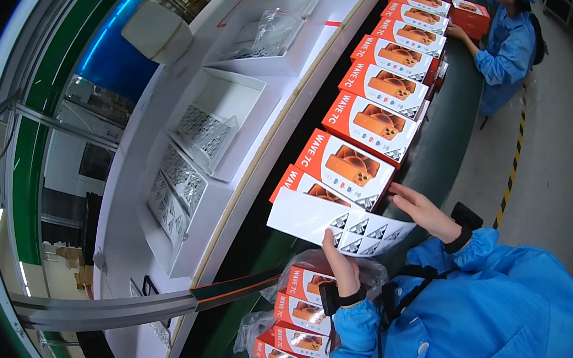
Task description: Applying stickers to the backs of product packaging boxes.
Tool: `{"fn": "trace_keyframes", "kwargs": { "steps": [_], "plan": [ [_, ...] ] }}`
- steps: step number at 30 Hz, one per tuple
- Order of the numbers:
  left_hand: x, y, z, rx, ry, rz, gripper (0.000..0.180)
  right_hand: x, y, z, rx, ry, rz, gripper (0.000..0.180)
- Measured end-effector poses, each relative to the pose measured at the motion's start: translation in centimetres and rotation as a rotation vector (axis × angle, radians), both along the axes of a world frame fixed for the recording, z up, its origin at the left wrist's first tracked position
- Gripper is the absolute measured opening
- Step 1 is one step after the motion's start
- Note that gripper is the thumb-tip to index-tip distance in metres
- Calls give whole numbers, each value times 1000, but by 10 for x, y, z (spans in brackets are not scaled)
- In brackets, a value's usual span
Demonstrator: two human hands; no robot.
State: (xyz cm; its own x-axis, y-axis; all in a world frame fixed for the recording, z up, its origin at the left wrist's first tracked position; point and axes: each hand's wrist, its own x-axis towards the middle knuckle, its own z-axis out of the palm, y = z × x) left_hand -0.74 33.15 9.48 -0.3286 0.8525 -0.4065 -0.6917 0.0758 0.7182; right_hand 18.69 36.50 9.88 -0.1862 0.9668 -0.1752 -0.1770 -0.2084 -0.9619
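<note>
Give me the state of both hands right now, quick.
Left hand: closed on the near edge of the white sheet of black-and-white stickers.
Right hand: open, fingers extended at the sheet's right edge; grip cannot be told.

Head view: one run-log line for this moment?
left hand: holds white label sheet | right hand: at sheet's far edge, beside nearest orange-and-white box | boxes in a row on belt
</note>
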Motion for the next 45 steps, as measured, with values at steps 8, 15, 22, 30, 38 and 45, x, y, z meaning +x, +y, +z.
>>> {"fn": "trace_keyframes", "kwargs": {
  "steps": [8,15,22,30,38,45],
  "plan": [
    [0,19,4,45,88,-30,46,9,20,-12,-94,44,239,47],
    [2,-67,51,255,452,152,36,30,-11,-17,-28,37,460,37],
    [46,-119,66,44,690,34,24,12,-42,40,328,-183,859,17],
    [44,-196,47,-223,887,286,25,-44,-101,33,413,-288,748,14],
    [42,-271,26,-355,941,388,19,-85,-145,21,686,-217,1080,14],
    [31,-288,8,-511,1034,414,14,-115,-165,-11,625,-267,1191,11]
  ]
}}
